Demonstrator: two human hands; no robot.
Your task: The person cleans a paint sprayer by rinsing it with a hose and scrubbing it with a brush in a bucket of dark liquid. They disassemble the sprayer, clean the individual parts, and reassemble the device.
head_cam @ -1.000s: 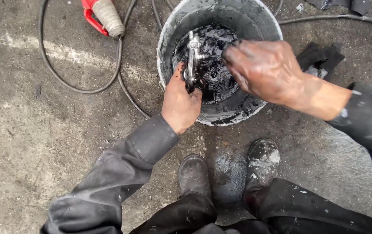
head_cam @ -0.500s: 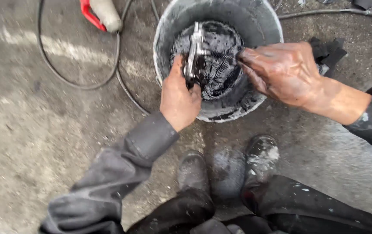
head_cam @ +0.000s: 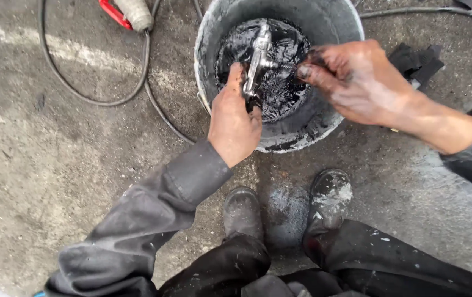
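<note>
Our left hand has its grip closed around the lower end of a shiny metal part, holding it over the mouth of a grey bucket. Our right hand comes in from the right; its blackened fingertips are pinched at a stub sticking out of the part's side, so that grip is closed on the part too. The part sits above the black oily liquid in the bucket, tilted a bit, top end toward the far rim.

Edges: the left hand overlaps the near-left rim of the bucket, and the right wrist crosses the right rim. Free room inside the bucket is mostly toward the far wall. On the floor there is open concrete to the left; a black cable loops there and runs close past the bucket. A red-handled tool lies at the top left, and a dark rag lies just right of the bucket. Our two boots stand near the bucket's front edge, on a wet patch.

Against half a second ago: the part has stayed over the bucket in the same left grip, and the right fingers have stayed on its side, shifted only slightly.
</note>
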